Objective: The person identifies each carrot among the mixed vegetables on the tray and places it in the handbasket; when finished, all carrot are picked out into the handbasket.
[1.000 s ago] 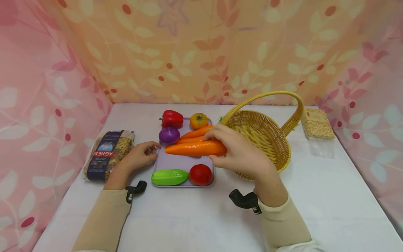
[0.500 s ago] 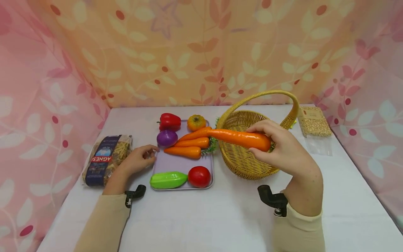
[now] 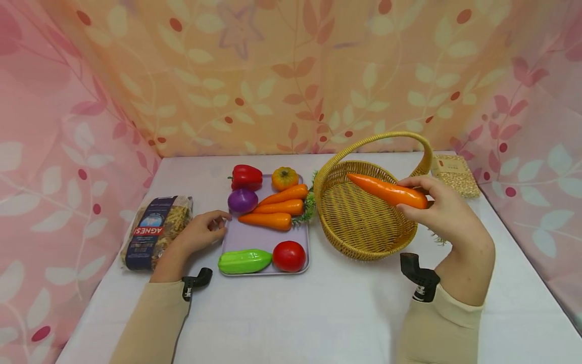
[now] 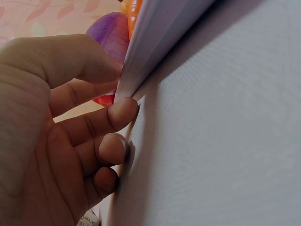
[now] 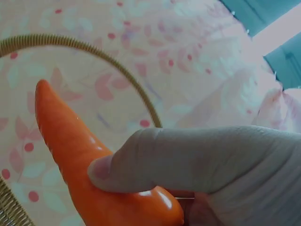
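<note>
In the head view my right hand [image 3: 447, 212] grips an orange carrot [image 3: 386, 191] by its thick end, holding it above the yellow wicker basket [image 3: 332, 235]. Some of its green leaves hang below the hand. The thumb presses on the carrot [image 5: 70, 136] in the right wrist view. My left hand [image 3: 200, 233], fingers loosely bent, touches the left edge of a lilac tray [image 3: 254, 237]; its fingertips meet that edge in the left wrist view. On the tray lie three carrots [image 3: 265, 221], a purple round vegetable [image 3: 243, 200], a small pumpkin [image 3: 285, 178] and a red bell pepper [image 3: 246, 178].
A green ridged vegetable [image 3: 245, 261] and a tomato [image 3: 289, 256] lie along the tray's near edge. Left of it stands an Agnesi pasta bag [image 3: 154, 232]. Behind the right hand lies a bag of grains [image 3: 456, 174]. The basket's tall handle [image 3: 382, 137] arches over its opening.
My right hand has lifted the carrot off the tray and carried it rightward to above the basket. The left hand has stayed at the tray's left edge.
</note>
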A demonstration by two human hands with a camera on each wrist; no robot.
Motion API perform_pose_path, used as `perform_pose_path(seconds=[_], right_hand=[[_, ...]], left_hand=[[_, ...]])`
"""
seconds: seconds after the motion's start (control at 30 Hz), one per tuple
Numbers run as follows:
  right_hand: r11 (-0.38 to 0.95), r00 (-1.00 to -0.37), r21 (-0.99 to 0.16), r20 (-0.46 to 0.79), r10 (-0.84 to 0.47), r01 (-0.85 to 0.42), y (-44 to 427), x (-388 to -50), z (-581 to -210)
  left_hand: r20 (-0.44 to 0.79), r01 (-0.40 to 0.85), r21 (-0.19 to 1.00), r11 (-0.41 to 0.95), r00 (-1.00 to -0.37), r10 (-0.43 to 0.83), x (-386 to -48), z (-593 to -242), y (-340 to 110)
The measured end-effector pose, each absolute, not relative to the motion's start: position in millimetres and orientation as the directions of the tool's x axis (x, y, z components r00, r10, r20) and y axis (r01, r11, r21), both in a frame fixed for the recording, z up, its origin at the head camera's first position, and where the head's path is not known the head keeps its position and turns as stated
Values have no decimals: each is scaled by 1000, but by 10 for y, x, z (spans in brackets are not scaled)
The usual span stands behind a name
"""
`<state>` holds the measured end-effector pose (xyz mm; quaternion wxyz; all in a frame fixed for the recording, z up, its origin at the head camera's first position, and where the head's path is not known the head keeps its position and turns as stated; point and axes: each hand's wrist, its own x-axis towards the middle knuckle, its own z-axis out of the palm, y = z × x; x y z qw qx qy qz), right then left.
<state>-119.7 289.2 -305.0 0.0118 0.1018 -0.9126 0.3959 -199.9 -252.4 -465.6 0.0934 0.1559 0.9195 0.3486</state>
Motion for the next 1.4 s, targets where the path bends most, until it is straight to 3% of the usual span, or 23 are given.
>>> perform_pose_path(seconds=[0.4,0.63,1.1,1.4], right_hand=[[731,-997,-682,-74,-34,26,2897,-1734,-3517],[757,-998,-653,-65,-15,31,2765,-1952,-3771],[770,-990,-631,-139,-1,88,2673,-2049,-3968],[778,-981,-620,-192,-19,106,2679,-2031,-3874]], left_hand=[[-70,211,670,711,-936,344,-2025,-4678,-2527],[-69,209,671,712,-938,340,-2022,-4654,-2520],[-81,198,671,714,-938,336,-2011,-4660,-2523],[-67,213,668,713,-937,343,-2003,-4659,-2520]])
